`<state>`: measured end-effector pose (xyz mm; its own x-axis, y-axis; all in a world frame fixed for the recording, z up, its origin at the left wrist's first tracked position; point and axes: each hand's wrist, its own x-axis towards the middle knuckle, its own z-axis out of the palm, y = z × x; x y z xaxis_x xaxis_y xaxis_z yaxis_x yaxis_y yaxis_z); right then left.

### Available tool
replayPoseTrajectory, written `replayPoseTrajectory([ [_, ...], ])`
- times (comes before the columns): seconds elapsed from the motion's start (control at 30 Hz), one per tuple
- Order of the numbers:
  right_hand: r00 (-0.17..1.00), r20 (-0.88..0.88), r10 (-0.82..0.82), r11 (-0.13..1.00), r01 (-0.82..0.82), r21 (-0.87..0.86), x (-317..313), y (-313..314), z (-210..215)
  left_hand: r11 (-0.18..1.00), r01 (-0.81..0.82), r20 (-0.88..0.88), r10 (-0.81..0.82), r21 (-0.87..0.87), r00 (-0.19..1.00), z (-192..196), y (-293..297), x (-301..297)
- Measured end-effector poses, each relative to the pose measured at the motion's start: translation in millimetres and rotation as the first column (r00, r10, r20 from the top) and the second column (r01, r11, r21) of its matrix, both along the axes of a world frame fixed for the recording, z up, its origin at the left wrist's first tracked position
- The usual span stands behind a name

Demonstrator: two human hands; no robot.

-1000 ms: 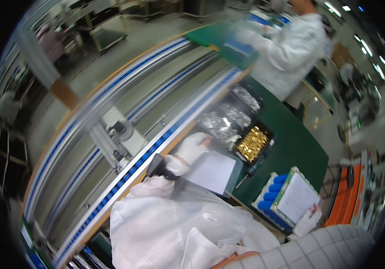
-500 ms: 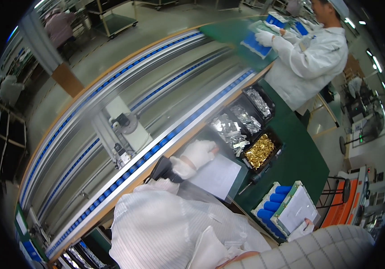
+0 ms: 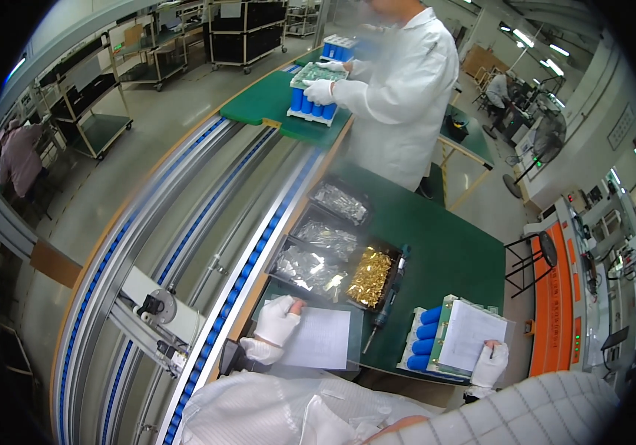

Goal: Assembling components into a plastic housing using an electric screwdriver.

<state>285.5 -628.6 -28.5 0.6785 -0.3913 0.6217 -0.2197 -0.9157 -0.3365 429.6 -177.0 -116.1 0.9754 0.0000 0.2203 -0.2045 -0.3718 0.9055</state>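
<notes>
My left hand (image 3: 276, 323), in a white glove with bare fingertips, rests at the upper left edge of a white sheet (image 3: 318, 338) on the green worktop. Its fingers are curled together; whatever lies between them is hidden. My right hand (image 3: 489, 365), gloved alike, pinches the lower right edge of a second sheet of paper (image 3: 469, 335). That sheet lies against the face of a battery pack (image 3: 423, 340) with blue cylindrical cells in pale end frames. Beyond my left hand, black bins hold silvery metal strips (image 3: 309, 268) and small brass-coloured parts (image 3: 371, 276).
A screwdriver-like tool (image 3: 382, 320) lies beside the brass-parts bin. The conveyor (image 3: 247, 256) with blue rollers runs along the left. Across the bench a co-worker in white (image 3: 407, 96) has both gloved hands on another blue-celled pack (image 3: 313, 102). A black stool (image 3: 542, 251) stands at right.
My view has swung, shifting the whole scene in the picture. Both my hands stay by their sheets. The co-worker's pack, tilted before, now sits upright over the green board.
</notes>
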Motion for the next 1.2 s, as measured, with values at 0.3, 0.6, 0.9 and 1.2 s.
replayPoseTrajectory([
  [0.3,0.999,0.045,0.011,1.0,-0.01,-0.006,-1.2,-2.8,-4.7,0.984,-0.147,0.036,0.152,-0.097,0.988,0.2,6.6,2.0],
  [0.6,0.992,0.126,0.02,0.999,-0.024,0.034,-3.8,1.0,-2.5,0.74,-0.67,0.408,0.595,0.058,0.692,-23.4,33.5,22.4],
  [0.9,0.981,0.165,0.102,0.993,-0.111,0.046,-13.7,-4.8,-1.0,0.543,-0.632,0.32,0.563,0.553,0.762,-25.7,32.6,22.1],
  [1.2,0.937,0.186,0.297,0.922,-0.332,0.199,-20.3,-10.8,11.9,0.365,-0.6,0.36,0.543,0.712,0.758,-39.2,32.8,36.8],
])
